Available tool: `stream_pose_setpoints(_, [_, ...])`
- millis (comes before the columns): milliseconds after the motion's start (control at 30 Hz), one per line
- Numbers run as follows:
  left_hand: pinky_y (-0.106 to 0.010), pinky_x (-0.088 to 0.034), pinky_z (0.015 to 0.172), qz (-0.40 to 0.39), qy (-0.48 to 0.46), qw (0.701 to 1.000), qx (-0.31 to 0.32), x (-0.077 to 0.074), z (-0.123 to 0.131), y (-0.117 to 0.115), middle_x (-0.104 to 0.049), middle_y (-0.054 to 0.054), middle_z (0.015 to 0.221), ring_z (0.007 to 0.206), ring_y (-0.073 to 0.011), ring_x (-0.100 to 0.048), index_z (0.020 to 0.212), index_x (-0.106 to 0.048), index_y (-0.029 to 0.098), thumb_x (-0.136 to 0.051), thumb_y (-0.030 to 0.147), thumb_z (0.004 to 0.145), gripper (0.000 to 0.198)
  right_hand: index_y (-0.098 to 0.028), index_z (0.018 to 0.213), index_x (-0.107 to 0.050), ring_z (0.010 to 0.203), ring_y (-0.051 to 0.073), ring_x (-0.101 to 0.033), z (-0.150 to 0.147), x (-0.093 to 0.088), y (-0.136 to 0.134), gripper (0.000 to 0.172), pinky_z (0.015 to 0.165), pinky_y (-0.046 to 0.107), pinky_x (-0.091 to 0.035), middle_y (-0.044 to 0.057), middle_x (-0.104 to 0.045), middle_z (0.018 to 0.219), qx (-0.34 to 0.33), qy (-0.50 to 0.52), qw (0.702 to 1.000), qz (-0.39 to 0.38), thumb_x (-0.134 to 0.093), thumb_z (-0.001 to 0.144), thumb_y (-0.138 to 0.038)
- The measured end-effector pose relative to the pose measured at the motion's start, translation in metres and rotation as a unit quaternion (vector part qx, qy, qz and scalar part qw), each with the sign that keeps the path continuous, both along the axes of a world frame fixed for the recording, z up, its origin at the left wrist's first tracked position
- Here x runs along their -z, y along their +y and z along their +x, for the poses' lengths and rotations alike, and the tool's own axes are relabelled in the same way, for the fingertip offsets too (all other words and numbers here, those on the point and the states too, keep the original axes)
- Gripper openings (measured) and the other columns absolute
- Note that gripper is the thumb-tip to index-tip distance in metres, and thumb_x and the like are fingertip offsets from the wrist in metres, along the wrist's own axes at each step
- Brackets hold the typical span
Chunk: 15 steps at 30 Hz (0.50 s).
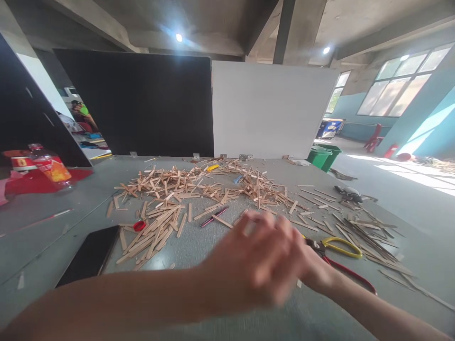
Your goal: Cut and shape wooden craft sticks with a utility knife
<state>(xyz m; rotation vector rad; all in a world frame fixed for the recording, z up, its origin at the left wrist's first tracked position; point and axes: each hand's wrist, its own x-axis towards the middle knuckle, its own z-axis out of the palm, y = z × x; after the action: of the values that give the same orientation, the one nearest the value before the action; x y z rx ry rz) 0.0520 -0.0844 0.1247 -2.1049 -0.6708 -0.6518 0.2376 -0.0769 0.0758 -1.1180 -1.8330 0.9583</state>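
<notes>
Your left hand sits low in the middle of the view. Its bare forearm comes in from 8 o'clock and lies almost level over the grey tabletop, and its fingers bend forward over your right hand, whose forearm rises from 4 o'clock. The two hands meet, left in front of right. Both are smeared by motion blur, so you cannot tell whether either is closed on anything or merely cupped. Just beside your right hand, at 3 o'clock from it, the yellow-and-red-handled metal scissors lie flat on the table with their handles pointing away to the right; whether the hand touches them is unclear. From 10 to 1 o'clock of the hands spreads a loose heap of flat pale wooden craft sticks, and a bundle of thinner, darker wooden slivers lies at 2 o'clock, past the scissors. A dark pencil-like rod lies at 11 o'clock, near your left fingertips. At 9 o'clock a flat black slab, a phone or tablet, rests on the table, with a small red ring-shaped cap just beyond it. Far off at 10 o'clock stands a clear plastic bottle with a red label.
</notes>
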Motion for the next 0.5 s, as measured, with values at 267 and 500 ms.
stream_pose_setpoints(267, [-0.043, -0.062, 0.087, -0.465, 0.016, 0.842, -0.274, 0.001, -0.065, 0.111, -0.074, -0.007, 0.109, 0.096, -0.0235, -0.073, 0.113, -0.071, 0.014, -0.070, 0.029, 0.103, 0.018, -0.022, 0.086, -0.055, 0.057, 0.014, -0.060, 0.011, 0.052, 0.010, 0.050, 0.053, 0.028, -0.049, 0.003, -0.067, 0.077, 0.070, 0.032, 0.997, -0.003, -0.036, 0.110, -0.062])
stream_pose_setpoints(500, [-0.046, -0.061, 0.093, -0.532, 0.032, 0.793, -0.295, 0.038, -0.074, 0.132, -0.069, -0.010, 0.130, 0.110, -0.0262, -0.071, 0.130, -0.066, 0.017, -0.070, 0.034, 0.103, 0.032, -0.022, 0.083, -0.055, 0.061, 0.016, -0.055, 0.015, 0.069, 0.010, 0.047, 0.059, 0.029, -0.045, 0.003, -0.061, 0.074, 0.081, -0.043, 0.995, 0.032, -0.034, 0.112, -0.052])
